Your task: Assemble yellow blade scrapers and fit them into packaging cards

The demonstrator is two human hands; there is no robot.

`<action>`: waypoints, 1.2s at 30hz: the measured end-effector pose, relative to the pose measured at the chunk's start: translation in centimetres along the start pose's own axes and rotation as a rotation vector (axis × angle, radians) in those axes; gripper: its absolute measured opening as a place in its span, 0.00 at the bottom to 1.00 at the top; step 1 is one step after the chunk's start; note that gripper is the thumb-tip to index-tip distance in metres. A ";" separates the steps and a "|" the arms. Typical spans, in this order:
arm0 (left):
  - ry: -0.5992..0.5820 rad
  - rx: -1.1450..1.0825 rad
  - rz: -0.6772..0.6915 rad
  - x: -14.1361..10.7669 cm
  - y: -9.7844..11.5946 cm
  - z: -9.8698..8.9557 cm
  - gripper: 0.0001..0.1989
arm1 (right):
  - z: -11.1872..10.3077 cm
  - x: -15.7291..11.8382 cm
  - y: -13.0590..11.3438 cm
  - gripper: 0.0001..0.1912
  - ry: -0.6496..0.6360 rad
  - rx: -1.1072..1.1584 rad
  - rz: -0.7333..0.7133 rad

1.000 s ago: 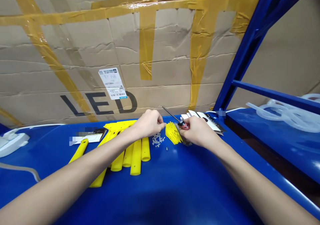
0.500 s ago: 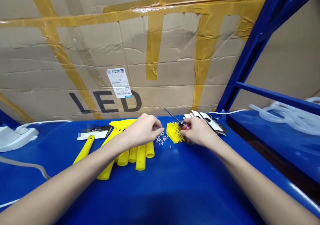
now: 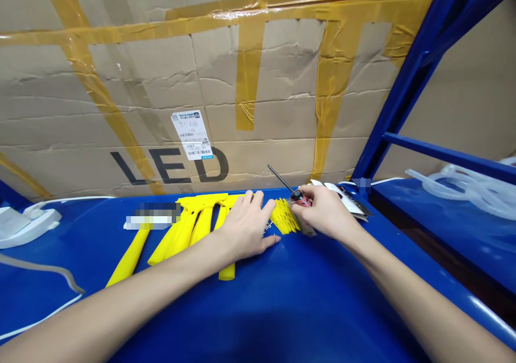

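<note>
Two bare hands work over a blue bench point(image 3: 258, 309). Left hand point(image 3: 245, 228) lies spread, fingers splayed and pressing down just left of a yellow toothed piece point(image 3: 285, 216), with yellow plastic bars point(image 3: 189, 228) further left of that piece. Right hand point(image 3: 322, 210) curls closed just right of it, pinching the red handle of a small screwdriver point(image 3: 301, 197), shaft pointing up and away.

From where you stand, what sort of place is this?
Probably a small assembly workshop: a screwdriver in the right hand, yellow parts on a blue metal bench, and a taped cardboard carton behind.
</note>
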State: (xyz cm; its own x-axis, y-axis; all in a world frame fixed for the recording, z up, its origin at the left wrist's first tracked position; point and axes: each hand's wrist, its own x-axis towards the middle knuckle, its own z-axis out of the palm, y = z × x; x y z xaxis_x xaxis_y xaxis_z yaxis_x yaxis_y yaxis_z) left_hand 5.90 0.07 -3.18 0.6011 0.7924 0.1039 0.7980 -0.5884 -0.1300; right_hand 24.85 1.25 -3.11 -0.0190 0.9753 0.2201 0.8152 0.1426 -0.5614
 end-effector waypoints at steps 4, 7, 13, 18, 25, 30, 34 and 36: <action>-0.031 0.001 -0.064 0.8 -0.8 -0.2 0.22 | 0.0 0.1 0.1 0.01 -0.012 0.033 0.026; -0.064 -0.056 -0.060 0.2 -1.6 -1.3 0.17 | 0.0 -0.1 -0.3 0.11 -0.059 0.200 0.087; 0.052 -0.273 -0.083 -3.4 -3.9 -3.9 0.12 | 0.1 -1.4 -2.5 0.12 -0.269 0.560 0.076; 0.212 -0.254 -0.155 -7.3 -7.4 -4.4 0.07 | 1.6 -2.6 -5.4 0.17 -0.440 0.697 0.100; -0.016 0.051 -0.630 -12.9 -12.0 -2.6 0.15 | 3.8 -2.7 -11.0 0.15 -0.541 0.740 0.026; -0.202 0.091 -0.778 -14.4 -13.8 -0.4 0.21 | 4.5 -2.3 -13.4 0.12 -0.580 0.676 0.001; -0.143 0.077 -0.778 -14.6 -14.5 -0.8 0.20 | 4.9 -2.1 -13.8 0.12 -0.531 0.702 -0.030; 0.034 0.099 -0.738 -14.6 -14.5 -1.6 0.16 | 5.0 -1.8 -13.3 0.15 -0.427 0.691 0.003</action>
State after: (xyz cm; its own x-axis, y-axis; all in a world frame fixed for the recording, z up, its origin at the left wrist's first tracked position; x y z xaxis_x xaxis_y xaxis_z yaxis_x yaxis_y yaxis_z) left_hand -14.33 -3.21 -1.22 -0.0876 0.9695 0.2289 0.9882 0.1135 -0.1028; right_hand 11.14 -1.55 0.00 -0.3505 0.9362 -0.0272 0.2770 0.0759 -0.9579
